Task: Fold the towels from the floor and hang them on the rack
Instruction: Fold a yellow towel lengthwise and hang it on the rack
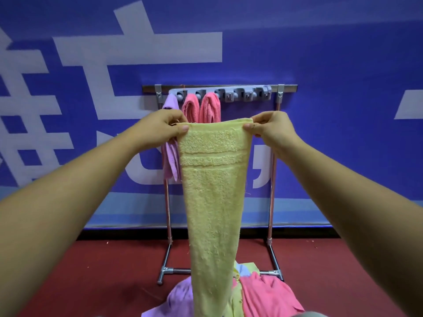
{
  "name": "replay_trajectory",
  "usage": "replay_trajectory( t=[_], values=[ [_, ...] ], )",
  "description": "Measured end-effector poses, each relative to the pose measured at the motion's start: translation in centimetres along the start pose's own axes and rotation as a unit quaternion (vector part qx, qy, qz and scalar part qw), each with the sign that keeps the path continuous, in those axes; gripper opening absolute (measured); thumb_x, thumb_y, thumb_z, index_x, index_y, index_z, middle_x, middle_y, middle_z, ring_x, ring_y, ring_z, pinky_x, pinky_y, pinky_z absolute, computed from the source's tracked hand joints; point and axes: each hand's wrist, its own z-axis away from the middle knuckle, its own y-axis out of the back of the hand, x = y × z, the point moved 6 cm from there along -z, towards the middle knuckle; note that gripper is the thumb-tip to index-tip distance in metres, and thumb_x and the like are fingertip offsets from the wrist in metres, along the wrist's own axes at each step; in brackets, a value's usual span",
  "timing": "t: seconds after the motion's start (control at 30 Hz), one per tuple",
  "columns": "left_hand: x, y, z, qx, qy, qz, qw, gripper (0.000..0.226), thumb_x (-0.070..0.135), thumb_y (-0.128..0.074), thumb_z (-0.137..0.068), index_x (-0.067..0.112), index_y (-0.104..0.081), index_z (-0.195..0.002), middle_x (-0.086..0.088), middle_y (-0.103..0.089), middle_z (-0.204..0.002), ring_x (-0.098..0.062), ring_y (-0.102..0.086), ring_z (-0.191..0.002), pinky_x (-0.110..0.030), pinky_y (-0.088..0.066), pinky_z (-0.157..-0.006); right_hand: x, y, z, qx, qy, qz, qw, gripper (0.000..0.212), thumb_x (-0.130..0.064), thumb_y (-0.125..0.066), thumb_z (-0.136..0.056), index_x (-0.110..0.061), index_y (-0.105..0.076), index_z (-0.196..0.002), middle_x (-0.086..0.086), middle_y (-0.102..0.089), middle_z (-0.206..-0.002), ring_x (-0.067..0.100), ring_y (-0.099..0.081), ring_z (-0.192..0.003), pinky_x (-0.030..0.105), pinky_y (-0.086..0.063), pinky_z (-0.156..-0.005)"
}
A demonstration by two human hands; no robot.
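A long yellow towel (212, 202), folded lengthwise, hangs straight down in front of me. My left hand (160, 126) pinches its top left corner and my right hand (271, 128) pinches its top right corner. Behind it stands the metal rack (272, 179) with a grey hook strip (242, 93) along its top bar. From the strip's left hooks hang a purple towel (170, 156) and two pink towels (201, 108). The hooks to the right are bare. On the floor lies a pile of towels: purple (176, 300), pink (267, 296) and yellow-green.
A blue wall (320, 53) with large white characters stands right behind the rack. The floor (103, 271) is dark red. The rack's feet (164, 273) reach forward on both sides of the towel pile.
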Motion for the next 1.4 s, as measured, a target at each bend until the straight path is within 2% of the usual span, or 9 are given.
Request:
replay_trajectory(
  t=[0.23, 0.5, 0.63, 0.73, 0.83, 0.93, 1.03, 1.13, 1.4],
  values=[
    [2.7, -1.7, 1.2, -0.13, -0.035, 0.165, 0.977, 0.013, 0.013, -0.059, -0.097, 0.013, -0.057, -0.109, -0.016, -0.054, -0.079, -0.025, -0.053, -0.07, -0.032, -0.052, -0.067, 0.4, 0.1, -0.3, 0.0, 0.002, -0.002, 1.0, 0.02, -0.018, -0.076, -0.087, -0.002, -0.074, -0.098, -0.003, -0.067, -0.077, -0.006, -0.059, -0.059, 0.008, -0.043, -0.056],
    [6.0, -3.3, 1.7, -0.238, -0.093, 0.166, 0.952, 0.029, -0.001, -0.061, -0.091, 0.004, -0.063, -0.12, -0.009, -0.074, -0.106, -0.015, -0.07, -0.102, -0.02, -0.053, -0.085, 1.3, -0.5, -0.4, -0.019, -0.016, 0.002, 1.0, 0.021, -0.026, -0.075, -0.089, -0.006, -0.075, -0.098, -0.002, -0.067, -0.082, 0.005, -0.055, -0.068, 0.018, -0.044, -0.064],
    [7.5, -3.6, 1.2, -0.141, -0.174, -0.027, 0.974, 0.021, 0.007, -0.06, -0.096, 0.017, -0.072, -0.111, 0.012, -0.072, -0.097, 0.004, -0.067, -0.093, -0.007, -0.047, -0.081, 2.2, -0.8, -0.4, -0.02, -0.04, -0.011, 0.999, 0.023, -0.026, -0.078, -0.086, -0.007, -0.075, -0.099, 0.001, -0.068, -0.085, 0.013, -0.054, -0.074, 0.035, -0.042, -0.068],
    [8.0, -3.5, 0.9, -0.112, -0.219, -0.009, 0.969, 0.014, 0.017, -0.067, -0.092, 0.028, -0.073, -0.1, 0.012, -0.061, -0.107, 0.001, -0.056, -0.104, -0.013, -0.043, -0.093, 2.6, -1.4, -0.3, -0.042, -0.06, -0.031, 0.997, 0.022, -0.024, -0.078, -0.086, -0.007, -0.075, -0.099, -0.004, -0.067, -0.075, 0.013, -0.051, -0.064, 0.034, -0.043, -0.067],
    [8.4, -4.4, 1.2, -0.188, -0.238, 0.033, 0.952, 0.013, 0.018, -0.064, -0.092, 0.023, -0.072, -0.101, 0.009, -0.062, -0.121, -0.005, -0.054, -0.121, -0.019, -0.04, -0.104, 2.5, -2.5, 0.0, -0.086, -0.074, -0.069, 0.991, 0.019, -0.019, -0.078, -0.086, -0.004, -0.075, -0.097, 0.0, -0.065, -0.075, 0.013, -0.047, -0.058, 0.03, -0.044, -0.063],
    [7.7, -5.0, 0.8, -0.2, -0.18, 0.008, 0.963, 0.014, 0.015, -0.064, -0.094, 0.025, -0.073, -0.099, 0.017, -0.074, -0.095, 0.002, -0.066, -0.096, -0.012, -0.047, -0.085, 1.8, -3.4, 0.3, -0.115, -0.069, -0.095, 0.986, 0.016, -0.015, -0.078, -0.085, -0.001, -0.075, -0.093, 0.009, -0.064, -0.079, 0.015, -0.045, -0.061, 0.027, -0.046, -0.06],
    [6.1, -4.7, -0.4, -0.096, -0.143, -0.043, 0.984, 0.008, 0.024, -0.067, -0.092, 0.026, -0.074, -0.093, 0.02, -0.072, -0.08, 0.007, -0.063, -0.077, -0.014, -0.047, -0.068, 1.1, -4.4, 0.8, -0.142, -0.069, -0.114, 0.981, 0.016, -0.011, -0.077, -0.085, 0.002, -0.072, -0.093, 0.011, -0.064, -0.077, 0.015, -0.052, -0.06, 0.025, -0.052, -0.061],
    [4.7, -4.2, -1.2, -0.023, -0.109, -0.008, 0.994, 0.012, 0.027, -0.07, -0.089, 0.019, -0.073, -0.099, 0.0, -0.073, -0.088, -0.014, -0.068, -0.084, -0.033, -0.055, -0.079, 0.6, -5.3, 1.3, -0.152, -0.07, -0.137, 0.976, 0.009, -0.007, -0.074, -0.087, 0.0, -0.069, -0.09, 0.009, -0.067, -0.074, 0.015, -0.061, -0.061, 0.026, -0.058, -0.064],
    [3.3, -3.7, -1.9, 0.052, -0.065, 0.028, 0.996, 0.007, 0.025, -0.074, -0.086, 0.02, -0.07, -0.086, 0.007, -0.069, -0.078, -0.003, -0.062, -0.072, -0.02, -0.048, -0.066, -0.6, -6.9, 2.1, -0.192, -0.067, -0.211, 0.956, 0.018, 0.0, -0.058, -0.096, 0.011, -0.065, -0.109, 0.016, -0.068, -0.085, 0.019, -0.067, -0.073, 0.032, -0.06, -0.079]
  ],
)
